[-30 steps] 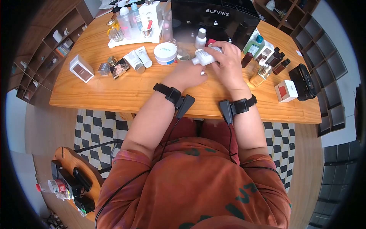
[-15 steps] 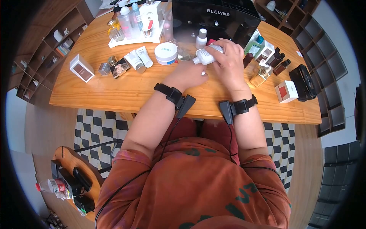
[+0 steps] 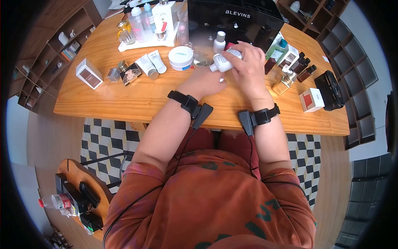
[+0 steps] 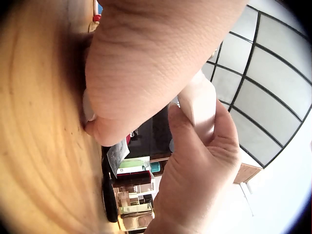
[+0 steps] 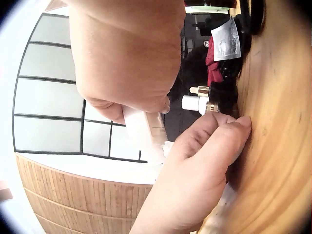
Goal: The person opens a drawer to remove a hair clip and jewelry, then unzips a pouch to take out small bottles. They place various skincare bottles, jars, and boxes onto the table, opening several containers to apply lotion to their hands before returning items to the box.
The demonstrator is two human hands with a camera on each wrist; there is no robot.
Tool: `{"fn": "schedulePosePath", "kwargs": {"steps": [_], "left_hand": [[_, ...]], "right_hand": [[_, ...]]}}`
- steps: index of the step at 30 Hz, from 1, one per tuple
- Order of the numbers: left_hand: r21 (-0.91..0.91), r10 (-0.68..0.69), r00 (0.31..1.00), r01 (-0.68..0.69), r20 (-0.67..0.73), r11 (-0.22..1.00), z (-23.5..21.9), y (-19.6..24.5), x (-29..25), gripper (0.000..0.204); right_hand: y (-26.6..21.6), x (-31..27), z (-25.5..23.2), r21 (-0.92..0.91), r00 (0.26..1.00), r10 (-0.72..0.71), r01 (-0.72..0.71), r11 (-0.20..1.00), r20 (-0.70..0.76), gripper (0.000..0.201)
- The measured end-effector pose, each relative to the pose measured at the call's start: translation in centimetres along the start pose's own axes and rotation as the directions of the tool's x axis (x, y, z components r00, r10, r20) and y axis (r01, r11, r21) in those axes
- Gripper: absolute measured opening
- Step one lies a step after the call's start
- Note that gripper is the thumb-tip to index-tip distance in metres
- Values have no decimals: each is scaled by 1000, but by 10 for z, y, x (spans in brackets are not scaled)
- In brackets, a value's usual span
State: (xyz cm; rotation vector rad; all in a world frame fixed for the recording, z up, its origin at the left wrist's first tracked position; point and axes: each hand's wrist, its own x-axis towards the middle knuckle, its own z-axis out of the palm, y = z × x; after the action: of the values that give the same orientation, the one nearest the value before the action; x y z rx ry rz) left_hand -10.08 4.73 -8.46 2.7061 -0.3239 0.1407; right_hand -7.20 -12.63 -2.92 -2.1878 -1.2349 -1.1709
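Note:
My right hand (image 3: pixel 250 68) grips a white squeeze bottle (image 3: pixel 223 63) with its fingers over the top and the thumb beneath. The bottle tilts down to the left, its narrow mouth right at the back of my left hand (image 3: pixel 202 83). That left hand is turned back up, low over the tabletop, with curled fingers. A small white cap (image 4: pixel 88 106) shows under its fingers in the left wrist view; most of it is hidden. Behind the hands stands another white bottle (image 3: pixel 219 43), and a round white jar (image 3: pixel 180 59) is just left of them.
A black BLEVINS case (image 3: pixel 234 25) stands at the back of the wooden table (image 3: pixel 137 99). Two white tubes (image 3: pixel 146 67), a compact (image 3: pixel 130 74) and a box (image 3: pixel 88 75) lie left. Right are several bottles, a perfume bottle (image 3: pixel 283 82), another box (image 3: pixel 311 99) and a black bag (image 3: pixel 330 89).
Both hands stay in nearly the same place. The bottle has turned slightly in my right hand, so less of its printed label shows.

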Motion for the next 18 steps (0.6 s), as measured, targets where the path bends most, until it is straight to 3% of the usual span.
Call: {"fn": "schedulePosePath", "kwargs": {"steps": [8, 11, 18], "left_hand": [[-68, -23, 999, 25, 36, 997, -11, 9, -3, 42], [-97, -1, 1000, 0, -14, 995, -8, 7, -2, 42], [19, 5, 999, -6, 36, 1000, -1, 0, 1, 43]], "right_hand": [[0, 0, 2, -16, 999, -50, 50, 999, -21, 38], [-3, 2, 0, -2, 998, -54, 54, 999, -26, 38], [-4, 2, -3, 4, 998, 20, -20, 1000, -53, 45]]}}
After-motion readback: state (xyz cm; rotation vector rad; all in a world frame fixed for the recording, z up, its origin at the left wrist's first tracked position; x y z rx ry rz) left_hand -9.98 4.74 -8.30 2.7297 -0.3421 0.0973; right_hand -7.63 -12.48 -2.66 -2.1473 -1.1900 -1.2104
